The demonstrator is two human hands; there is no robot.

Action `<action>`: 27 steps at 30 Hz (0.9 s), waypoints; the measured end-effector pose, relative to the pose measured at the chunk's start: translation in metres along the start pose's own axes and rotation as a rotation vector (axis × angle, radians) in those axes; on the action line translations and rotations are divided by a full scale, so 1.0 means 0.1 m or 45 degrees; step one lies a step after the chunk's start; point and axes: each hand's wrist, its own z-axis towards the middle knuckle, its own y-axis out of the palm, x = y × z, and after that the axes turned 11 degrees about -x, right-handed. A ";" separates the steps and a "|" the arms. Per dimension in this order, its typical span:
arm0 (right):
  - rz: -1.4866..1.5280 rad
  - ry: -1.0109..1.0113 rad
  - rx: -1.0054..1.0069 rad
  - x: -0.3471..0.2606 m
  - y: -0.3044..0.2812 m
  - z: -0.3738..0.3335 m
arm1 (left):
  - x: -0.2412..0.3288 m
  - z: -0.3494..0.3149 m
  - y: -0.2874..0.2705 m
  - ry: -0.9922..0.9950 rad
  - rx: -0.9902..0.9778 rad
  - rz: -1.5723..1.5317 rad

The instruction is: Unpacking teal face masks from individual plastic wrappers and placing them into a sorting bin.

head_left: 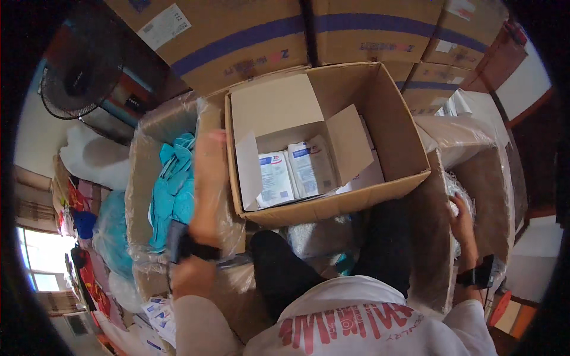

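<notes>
My left hand (212, 145), smeared by motion, is beside the left wall of a cardboard carton (332, 207); its fingers cannot be made out. Inside the carton stands an opened white box (276, 107) with its flaps up, holding white printed packets (309, 169). To the left, a plastic-lined carton (142, 219) holds teal folded pieces (172, 196). My right hand (462, 222) reaches down into another plastic-lined carton (436, 261) at the right. Its fingers are bent around a clump of clear, crinkled plastic pieces (466, 193), whose kind is unclear.
Large sealed cartons (368, 38) with a blue stripe are stacked behind. A black fan (80, 83) stands at the far left. Filled plastic bags (113, 228) lie beyond the left carton. Loose white packets (159, 314) lie at the lower left.
</notes>
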 end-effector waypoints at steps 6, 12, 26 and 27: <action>0.250 -0.446 -0.243 -1.05 0.39 0.08 | -1.04 -0.47 1.46 -0.672 -0.830 0.279; 0.422 -0.348 -0.403 -1.14 0.50 -0.02 | -1.82 -0.45 1.75 -1.219 -0.727 0.456; 0.492 -0.314 -0.438 -1.08 0.52 -0.02 | -1.73 -0.50 1.62 -1.049 -0.271 0.276; 0.489 -0.303 -0.437 -1.09 0.48 -0.04 | -1.59 -0.45 1.63 -1.072 -0.293 0.238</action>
